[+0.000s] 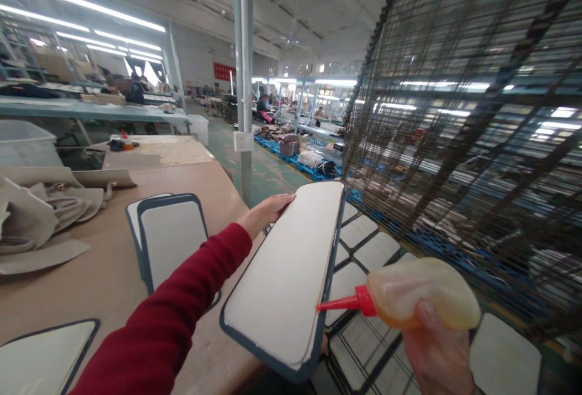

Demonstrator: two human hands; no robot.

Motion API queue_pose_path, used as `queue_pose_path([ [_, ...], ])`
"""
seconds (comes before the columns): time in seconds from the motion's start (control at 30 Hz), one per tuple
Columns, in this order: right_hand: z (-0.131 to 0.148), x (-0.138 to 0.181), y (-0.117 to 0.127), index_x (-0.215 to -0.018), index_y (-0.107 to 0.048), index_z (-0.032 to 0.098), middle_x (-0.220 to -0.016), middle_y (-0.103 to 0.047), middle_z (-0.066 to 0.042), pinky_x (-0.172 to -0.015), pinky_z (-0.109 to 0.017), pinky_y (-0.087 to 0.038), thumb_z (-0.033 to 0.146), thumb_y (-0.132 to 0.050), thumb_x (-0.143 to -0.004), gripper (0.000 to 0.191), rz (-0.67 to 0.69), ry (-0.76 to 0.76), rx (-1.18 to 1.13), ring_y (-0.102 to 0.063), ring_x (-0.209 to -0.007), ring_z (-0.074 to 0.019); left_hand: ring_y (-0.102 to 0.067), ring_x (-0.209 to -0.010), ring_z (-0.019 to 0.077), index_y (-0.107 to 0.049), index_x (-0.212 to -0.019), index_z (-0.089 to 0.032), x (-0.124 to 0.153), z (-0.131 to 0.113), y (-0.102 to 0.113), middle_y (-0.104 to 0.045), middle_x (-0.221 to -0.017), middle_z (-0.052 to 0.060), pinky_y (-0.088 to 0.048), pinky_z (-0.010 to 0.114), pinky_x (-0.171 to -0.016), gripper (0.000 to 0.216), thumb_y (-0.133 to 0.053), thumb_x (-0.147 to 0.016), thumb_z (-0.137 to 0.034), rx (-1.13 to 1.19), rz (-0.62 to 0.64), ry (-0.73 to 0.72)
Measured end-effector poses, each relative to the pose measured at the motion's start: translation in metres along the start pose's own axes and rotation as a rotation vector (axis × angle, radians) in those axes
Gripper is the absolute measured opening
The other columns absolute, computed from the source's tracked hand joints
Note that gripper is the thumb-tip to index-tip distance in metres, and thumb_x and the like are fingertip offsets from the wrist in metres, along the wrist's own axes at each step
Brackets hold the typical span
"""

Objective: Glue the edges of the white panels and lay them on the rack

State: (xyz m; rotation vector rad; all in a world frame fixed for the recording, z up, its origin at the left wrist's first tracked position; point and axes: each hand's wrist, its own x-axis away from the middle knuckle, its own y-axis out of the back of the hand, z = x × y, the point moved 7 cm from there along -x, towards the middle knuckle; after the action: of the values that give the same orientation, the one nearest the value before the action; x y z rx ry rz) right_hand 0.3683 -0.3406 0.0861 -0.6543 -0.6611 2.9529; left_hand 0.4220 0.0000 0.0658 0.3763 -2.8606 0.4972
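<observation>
My left hand (271, 208) grips the far left edge of a long panel (286, 274) with rounded corners, white on its face and dark blue around the border. The panel is tilted, held up over the table's right edge. In my right hand (434, 346) is a squeeze glue bottle (422, 292), lying sideways with yellowish liquid inside. Its red nozzle (339, 304) points left, and the tip meets the panel's right edge near the lower end. Between the white face and the dark border, a thin gap shows there.
More dark-edged panels (170, 234) lie on the brown table (109, 268), beside beige cut pieces (40, 213) at the left. A wire rack (454, 92) stands tilted at right, above a frame holding white panels (359, 231). A metal post (244, 68) rises beyond the table.
</observation>
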Motion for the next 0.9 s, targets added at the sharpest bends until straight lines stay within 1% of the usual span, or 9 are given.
queue_pose_path([
  [0.13, -0.005, -0.001, 0.005, -0.100, -0.068, 0.022, -0.068, -0.068, -0.001, -0.061, -0.030, -0.056, 0.036, -0.086, -0.052, 0.053, -0.011, -0.040, -0.022, -0.064, -0.060, -0.0191, -0.060, -0.040, 0.0151, -0.062, -0.105, -0.009, -0.005, 0.000, 0.001, -0.069, -0.059, 0.004, -0.052, 0.025, -0.045, 0.022, -0.045, -0.095, -0.018, -0.007, -0.013, 0.011],
  [0.33, -0.004, 0.001, 0.007, -0.100, -0.068, 0.020, -0.068, -0.069, -0.002, -0.059, -0.026, -0.055, 0.036, -0.086, -0.052, 0.054, 0.010, -0.044, 0.004, -0.063, -0.056, -0.0175, -0.060, -0.041, 0.0155, -0.062, -0.104, -0.008, -0.005, -0.003, 0.006, -0.069, -0.058, 0.005, -0.052, 0.026, -0.044, 0.025, -0.040, -0.096, -0.016, -0.011, -0.042, 0.012],
  [0.5, -0.005, 0.003, 0.007, -0.105, -0.065, 0.021, -0.072, -0.070, -0.001, -0.059, -0.027, -0.056, 0.035, -0.085, -0.053, 0.058, 0.012, -0.058, -0.009, -0.064, -0.057, -0.0178, -0.060, -0.041, 0.0149, -0.062, -0.106, -0.008, -0.006, -0.004, 0.012, -0.069, -0.059, 0.004, -0.051, 0.025, -0.045, 0.025, -0.041, -0.097, -0.017, -0.007, -0.077, 0.011],
  [0.73, -0.006, 0.004, 0.006, -0.101, -0.066, 0.020, -0.068, -0.069, -0.002, -0.058, -0.029, -0.056, 0.035, -0.084, -0.052, 0.054, 0.002, -0.069, 0.007, -0.064, -0.055, -0.0186, -0.062, -0.045, 0.0158, -0.061, -0.111, -0.008, -0.010, -0.003, 0.022, -0.071, -0.064, 0.005, -0.052, 0.026, -0.048, 0.025, -0.045, -0.095, -0.019, 0.023, -0.104, 0.029],
  [0.9, -0.003, 0.006, 0.005, -0.090, -0.068, 0.022, -0.064, -0.067, -0.001, -0.056, -0.027, -0.055, 0.036, -0.086, -0.049, 0.047, -0.024, -0.048, 0.015, -0.062, -0.052, -0.0176, -0.059, -0.041, 0.0144, -0.063, -0.108, -0.007, -0.013, -0.003, 0.034, -0.072, -0.065, 0.006, -0.051, 0.025, -0.047, 0.023, -0.049, -0.094, -0.019, 0.076, -0.139, 0.025],
])
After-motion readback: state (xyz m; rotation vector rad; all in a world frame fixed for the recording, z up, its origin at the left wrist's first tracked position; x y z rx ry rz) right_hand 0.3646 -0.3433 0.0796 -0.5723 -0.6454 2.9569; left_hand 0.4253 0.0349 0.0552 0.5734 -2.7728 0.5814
